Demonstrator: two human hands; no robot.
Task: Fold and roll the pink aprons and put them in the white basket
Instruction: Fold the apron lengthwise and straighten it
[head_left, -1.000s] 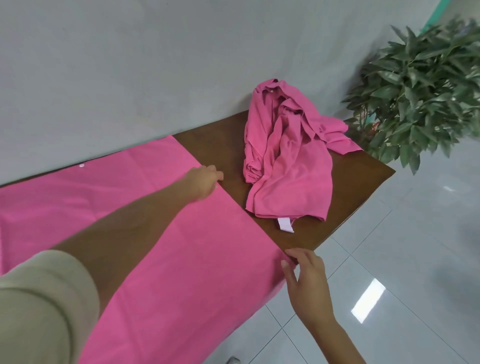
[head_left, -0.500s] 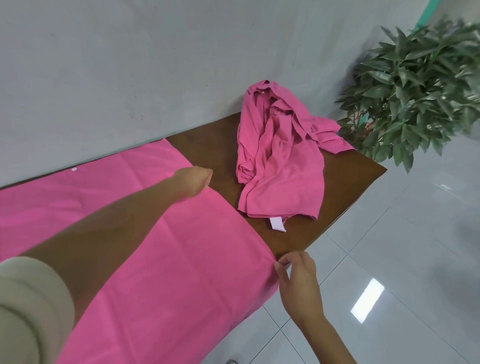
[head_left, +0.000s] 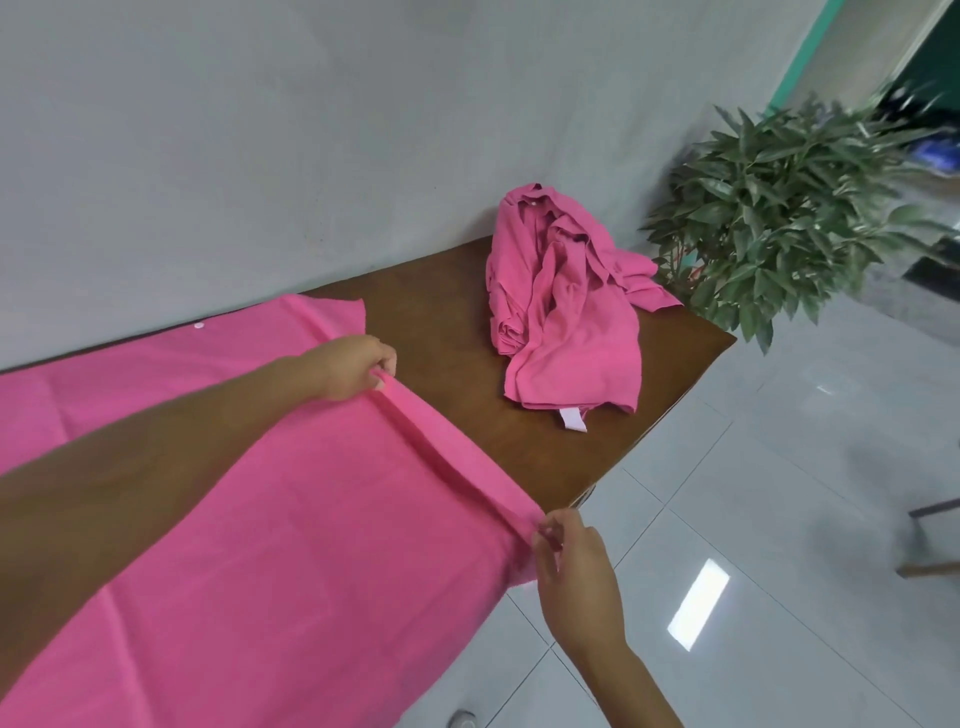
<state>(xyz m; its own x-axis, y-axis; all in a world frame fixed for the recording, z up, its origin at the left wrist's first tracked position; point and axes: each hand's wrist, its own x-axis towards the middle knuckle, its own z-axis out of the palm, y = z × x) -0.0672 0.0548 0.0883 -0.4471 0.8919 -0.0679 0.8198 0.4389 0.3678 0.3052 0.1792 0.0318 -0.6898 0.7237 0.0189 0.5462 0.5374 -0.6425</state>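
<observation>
- You'll find no readable text, brand or number here.
- The small white tag on the crumpled pink apron, towards the tabletop's front edge, is too small to read.

Spread apron: matt pink cloth, smooth. Heaped aprons: same cloth, creased, white fabric tag. Bench: dark brown wood, satin. Floor: glossy pale tile.

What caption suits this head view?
Left hand and right hand pinch the rolled-over edge of the pink apron.
</observation>
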